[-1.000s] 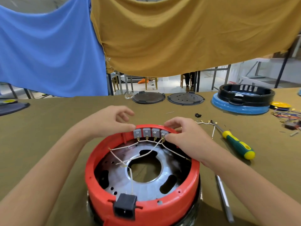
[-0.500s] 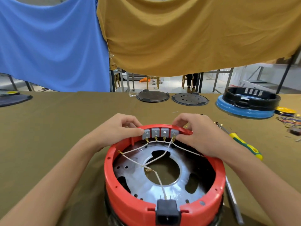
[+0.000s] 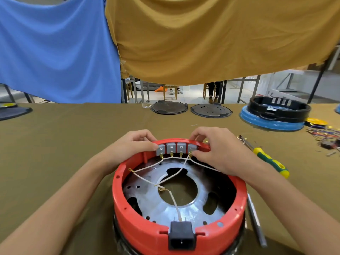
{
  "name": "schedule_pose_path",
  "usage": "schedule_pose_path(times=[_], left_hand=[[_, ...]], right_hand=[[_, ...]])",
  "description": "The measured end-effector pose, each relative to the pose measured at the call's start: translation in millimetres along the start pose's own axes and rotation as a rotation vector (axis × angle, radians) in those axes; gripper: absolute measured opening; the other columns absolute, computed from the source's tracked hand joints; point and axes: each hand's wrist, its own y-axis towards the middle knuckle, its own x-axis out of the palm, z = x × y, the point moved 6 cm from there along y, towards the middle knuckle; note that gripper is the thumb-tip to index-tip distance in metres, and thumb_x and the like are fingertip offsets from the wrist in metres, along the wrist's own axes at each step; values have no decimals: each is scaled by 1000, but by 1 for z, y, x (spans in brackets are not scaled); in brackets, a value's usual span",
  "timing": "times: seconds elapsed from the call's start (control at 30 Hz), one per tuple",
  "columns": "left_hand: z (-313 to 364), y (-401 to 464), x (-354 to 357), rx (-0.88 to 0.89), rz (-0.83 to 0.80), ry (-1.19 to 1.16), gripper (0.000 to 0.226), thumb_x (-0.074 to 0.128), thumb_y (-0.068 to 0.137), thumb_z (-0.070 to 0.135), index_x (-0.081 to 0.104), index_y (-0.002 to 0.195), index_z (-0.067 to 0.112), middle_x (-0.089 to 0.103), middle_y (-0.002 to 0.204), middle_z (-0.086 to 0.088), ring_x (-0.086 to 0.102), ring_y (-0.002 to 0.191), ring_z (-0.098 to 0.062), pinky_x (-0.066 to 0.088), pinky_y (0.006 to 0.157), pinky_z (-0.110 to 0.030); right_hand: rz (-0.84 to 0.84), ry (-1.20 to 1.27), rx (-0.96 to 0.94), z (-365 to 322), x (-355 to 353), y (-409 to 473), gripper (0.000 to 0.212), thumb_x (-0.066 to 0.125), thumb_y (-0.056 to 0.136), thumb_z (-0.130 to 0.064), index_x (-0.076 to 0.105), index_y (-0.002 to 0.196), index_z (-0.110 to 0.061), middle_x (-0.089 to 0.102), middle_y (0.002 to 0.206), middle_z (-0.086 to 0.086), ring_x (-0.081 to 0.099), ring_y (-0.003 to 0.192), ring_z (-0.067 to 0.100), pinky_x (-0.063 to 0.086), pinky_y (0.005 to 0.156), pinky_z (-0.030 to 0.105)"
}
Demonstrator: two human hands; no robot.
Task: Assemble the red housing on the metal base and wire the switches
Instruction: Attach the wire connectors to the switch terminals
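The red housing (image 3: 237,205) sits ring-like on the metal base (image 3: 152,201) in front of me. Several grey switches (image 3: 176,147) line its far inner wall, joined by white wires (image 3: 171,178) that run to a black power socket (image 3: 181,235) at the near rim. My left hand (image 3: 132,144) pinches the far rim at the leftmost switch, thumb on the switch. My right hand (image 3: 219,150) pinches the rim at the rightmost switch, thumb on that switch and its wire terminal.
A green-and-yellow screwdriver (image 3: 266,160) lies right of the housing, a metal rod (image 3: 255,219) beside its near right. Two dark round plates (image 3: 169,107) and a black ring on a blue base (image 3: 276,111) stand at the back. Loose coloured wires (image 3: 323,133) lie far right.
My view has shifted, so the housing now sits more centred with the socket straight ahead. Both hands stay on the far rim at the end switches.
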Motion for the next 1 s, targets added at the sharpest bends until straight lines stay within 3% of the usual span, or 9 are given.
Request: schedule_pose_path(times=[0.17, 0.3, 0.43, 0.53, 0.63, 0.73, 0.83, 0.93, 1.0], left_hand=[[-7, 0, 8, -63, -104, -183, 36, 70, 79, 27, 71, 115, 22, 73, 114, -12, 71, 100, -33, 58, 86, -38], [-4, 0, 3, -52, -93, -242, 38, 72, 76, 20, 73, 114, 16, 72, 115, -18, 72, 99, -34, 60, 80, -33], [-8, 0, -4, -67, -42, -255, 50, 77, 63, 29, 74, 111, 15, 72, 113, -19, 72, 95, -34, 60, 77, -35], [-11, 2, 1, -89, -51, -314, 48, 75, 65, 24, 73, 112, 15, 72, 115, -19, 72, 95, -34, 60, 77, -36], [-11, 3, 9, -111, -106, -406, 53, 66, 72, 18, 66, 124, 13, 69, 121, -20, 70, 104, -37, 60, 80, -37], [-9, 1, 16, -130, -134, -450, 58, 64, 70, 18, 63, 128, 11, 68, 122, -23, 69, 103, -36, 60, 80, -37], [-7, 1, 20, -138, -134, -488, 58, 59, 71, 17, 62, 129, 9, 68, 121, -24, 70, 101, -35, 61, 80, -37], [-7, 1, 21, -142, -141, -492, 62, 63, 67, 17, 61, 129, 8, 68, 121, -25, 70, 98, -34, 61, 77, -36], [-8, 2, 21, -143, -146, -481, 65, 65, 66, 18, 60, 130, 9, 68, 121, -25, 70, 100, -35, 60, 78, -37]], right_hand=[[-38, 364, 119, 20, -6, 0, 13, 69, 88, -38, 71, 100, -36, 71, 94, -16, 66, 82, 0, 50, 69, 17], [227, 690, 410, 73, -28, 0, 17, 57, 94, -11, 71, 97, -18, 73, 97, 5, 67, 79, 14, 58, 67, 24], [261, 436, 538, 108, -30, -3, 18, 56, 92, -6, 70, 94, -18, 70, 94, 4, 64, 79, 16, 58, 69, 33], [156, 217, 508, 109, -20, 0, 13, 60, 93, -16, 71, 100, -16, 69, 97, 1, 63, 77, 14, 55, 63, 30], [9, 74, 479, 97, -2, 1, 23, 69, 89, -35, 72, 96, -13, 71, 94, 3, 67, 85, 19, 58, 80, 38], [-102, -82, 454, 85, 14, 4, 32, 71, 89, -40, 73, 90, -8, 72, 86, 6, 67, 81, 20, 55, 70, 32], [-124, -149, 449, 82, 18, 6, 26, 64, 94, -29, 68, 85, -5, 69, 84, 10, 66, 82, 27, 54, 71, 34], [-165, -223, 438, 80, 20, 7, 33, 53, 93, -11, 45, 61, -10, 47, 65, 9, 51, 74, 31, 42, 65, 32], [-194, -253, 426, 79, 21, 7, 34, 49, 93, -6, 38, 61, -12, 45, 67, 7, 50, 76, 29, 40, 66, 32]])
